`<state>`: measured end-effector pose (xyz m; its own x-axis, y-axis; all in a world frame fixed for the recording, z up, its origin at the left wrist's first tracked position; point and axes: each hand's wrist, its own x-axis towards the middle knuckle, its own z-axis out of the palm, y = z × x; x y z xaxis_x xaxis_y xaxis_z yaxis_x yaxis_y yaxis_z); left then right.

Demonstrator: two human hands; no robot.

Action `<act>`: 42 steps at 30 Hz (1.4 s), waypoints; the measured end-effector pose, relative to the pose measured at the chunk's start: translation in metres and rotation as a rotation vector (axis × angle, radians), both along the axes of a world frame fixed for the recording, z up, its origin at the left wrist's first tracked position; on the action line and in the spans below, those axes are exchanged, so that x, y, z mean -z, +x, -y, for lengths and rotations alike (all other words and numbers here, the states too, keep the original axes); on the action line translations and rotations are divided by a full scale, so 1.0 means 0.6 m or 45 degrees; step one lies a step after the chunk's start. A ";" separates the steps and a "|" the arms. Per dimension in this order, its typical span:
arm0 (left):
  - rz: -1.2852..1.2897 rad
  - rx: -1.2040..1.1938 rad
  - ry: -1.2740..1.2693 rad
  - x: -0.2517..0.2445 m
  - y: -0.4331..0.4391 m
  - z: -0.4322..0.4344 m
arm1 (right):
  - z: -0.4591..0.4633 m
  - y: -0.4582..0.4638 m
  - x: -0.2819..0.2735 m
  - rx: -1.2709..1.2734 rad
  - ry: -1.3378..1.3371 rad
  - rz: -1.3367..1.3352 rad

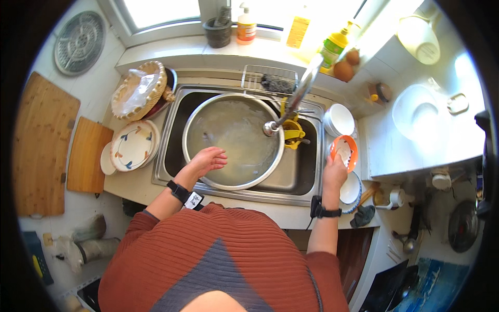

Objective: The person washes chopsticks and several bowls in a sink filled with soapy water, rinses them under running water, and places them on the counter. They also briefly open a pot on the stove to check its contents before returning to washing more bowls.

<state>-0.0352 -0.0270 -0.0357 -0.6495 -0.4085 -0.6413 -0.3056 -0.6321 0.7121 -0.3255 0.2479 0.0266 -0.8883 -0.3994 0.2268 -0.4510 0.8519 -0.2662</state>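
Observation:
A large metal basin [188, 156] stands in the steel sink [293, 171], filled with cloudy water. Over its near left rim hovers my left hand [211, 160], fingers loosely apart and nothing in them. To the right of the sink my right hand [336, 174] grips a small orange bowl [353, 153], which is tilted so its pale inside shows. Stacked white bowls [340, 120] sit just beyond it on the counter. A blue-rimmed bowl [352, 189] lies partly hidden behind my right wrist.
The metal faucet [298, 97] reaches over the basin. A yellow strainer [292, 134] lies at the sink's right. Stacked plates [132, 146] and a woven basket [155, 78] occupy the left counter. Behind the sink are a wire rack [251, 78] and, on the sill, pump bottles [246, 29].

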 end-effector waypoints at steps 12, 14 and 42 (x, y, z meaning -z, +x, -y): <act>-0.186 0.018 0.028 0.052 -0.061 -0.045 | 0.246 0.273 0.156 -0.854 -0.276 0.881; 0.006 -0.078 -0.027 0.065 -0.060 -0.032 | 0.281 0.301 0.183 -0.831 -0.392 0.957; 0.271 -0.088 0.035 0.089 -0.074 0.010 | 0.289 0.216 0.206 -1.660 -0.171 0.413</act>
